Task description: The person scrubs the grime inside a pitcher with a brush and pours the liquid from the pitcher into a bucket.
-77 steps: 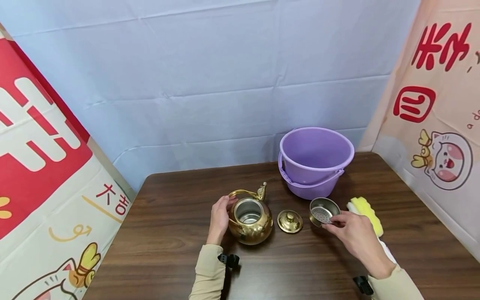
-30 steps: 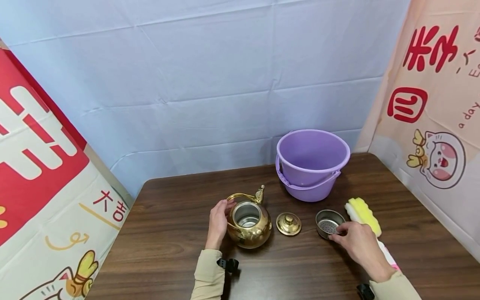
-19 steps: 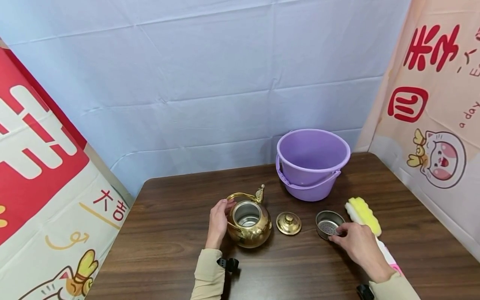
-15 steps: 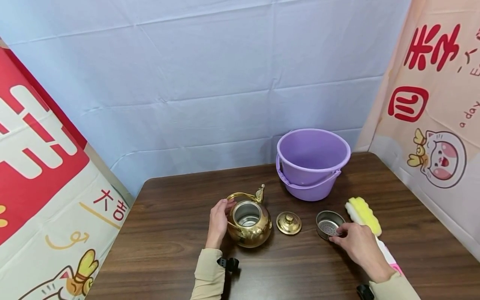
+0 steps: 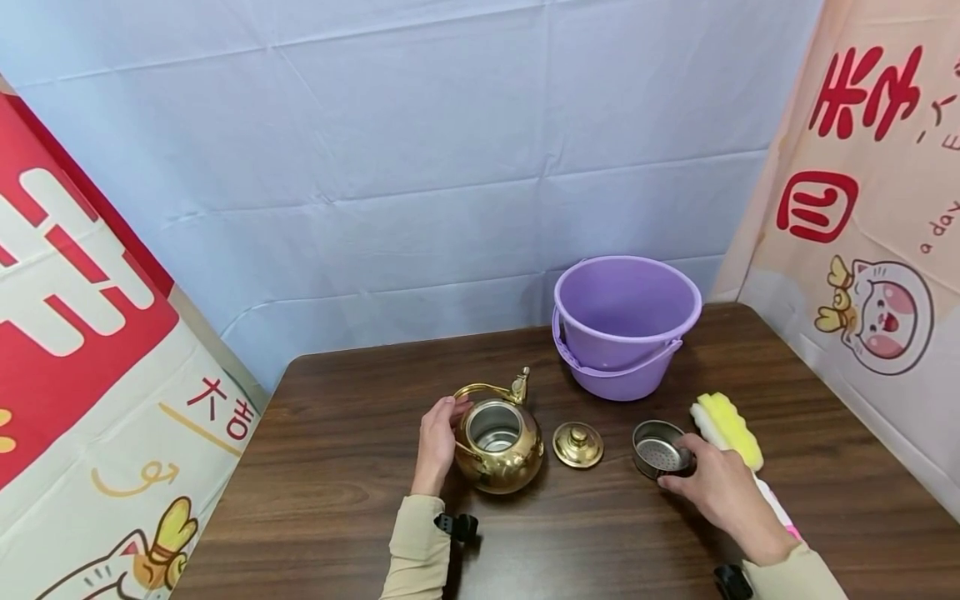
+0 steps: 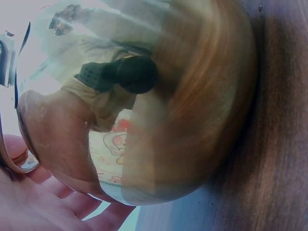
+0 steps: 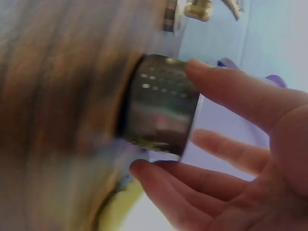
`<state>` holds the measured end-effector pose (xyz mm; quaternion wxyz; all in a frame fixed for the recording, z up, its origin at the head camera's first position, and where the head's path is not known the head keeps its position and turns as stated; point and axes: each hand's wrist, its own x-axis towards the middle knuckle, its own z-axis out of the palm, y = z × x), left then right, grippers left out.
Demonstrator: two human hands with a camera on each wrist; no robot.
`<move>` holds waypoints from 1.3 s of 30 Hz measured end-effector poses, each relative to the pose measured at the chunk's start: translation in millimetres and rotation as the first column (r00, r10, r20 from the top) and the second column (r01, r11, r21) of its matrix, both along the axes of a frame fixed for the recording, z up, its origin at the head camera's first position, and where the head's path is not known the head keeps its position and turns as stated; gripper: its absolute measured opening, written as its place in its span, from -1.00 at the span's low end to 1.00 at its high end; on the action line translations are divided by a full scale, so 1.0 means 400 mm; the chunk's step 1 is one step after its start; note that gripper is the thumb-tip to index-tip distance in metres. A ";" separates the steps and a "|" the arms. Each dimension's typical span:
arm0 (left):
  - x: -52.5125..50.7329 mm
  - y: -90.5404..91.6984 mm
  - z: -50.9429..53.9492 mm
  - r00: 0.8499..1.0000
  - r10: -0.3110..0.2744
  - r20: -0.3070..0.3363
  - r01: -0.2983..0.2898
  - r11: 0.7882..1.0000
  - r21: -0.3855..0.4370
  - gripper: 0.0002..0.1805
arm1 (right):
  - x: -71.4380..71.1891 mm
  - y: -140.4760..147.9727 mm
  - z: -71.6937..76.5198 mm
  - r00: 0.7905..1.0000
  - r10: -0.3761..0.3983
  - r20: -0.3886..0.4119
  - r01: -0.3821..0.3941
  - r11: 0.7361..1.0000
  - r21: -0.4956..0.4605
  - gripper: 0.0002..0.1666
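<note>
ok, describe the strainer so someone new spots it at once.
On the brown table, start from the purple bucket at the back right. Toward the camera from it, between the gold lid and the yellow sponge, sits the strainer, a small round open metal cup. Its hole-dotted floor sets it apart.

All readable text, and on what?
"大吉" on the left printed cloth.
"a day" on the right printed cloth.
White characters on the red panel, left: cut off, unreadable.
Large red characters, right: too stylised; edge ones cut off.
Reflected print on teapot: too blurred.
None visible on lid, strainer, bucket.
</note>
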<state>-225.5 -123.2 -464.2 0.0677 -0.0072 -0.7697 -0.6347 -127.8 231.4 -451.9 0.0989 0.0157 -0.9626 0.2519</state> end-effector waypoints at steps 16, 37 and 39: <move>0.001 0.003 0.006 1.000 0.001 0.002 -0.001 1.000 0.001 -0.50 | -0.002 -0.005 0.064 0.998 -0.026 -0.056 0.026 1.000 -0.006 -0.47; 0.000 0.003 0.002 1.000 0.007 0.009 -0.007 1.000 0.013 -0.50 | 0.015 0.018 0.093 0.994 -0.018 -0.111 0.025 0.998 0.062 -0.75; 0.001 0.002 0.002 1.000 0.008 0.019 -0.008 1.000 0.017 -0.50 | 0.024 0.038 0.098 0.998 -0.016 -0.066 0.022 0.996 0.088 -0.76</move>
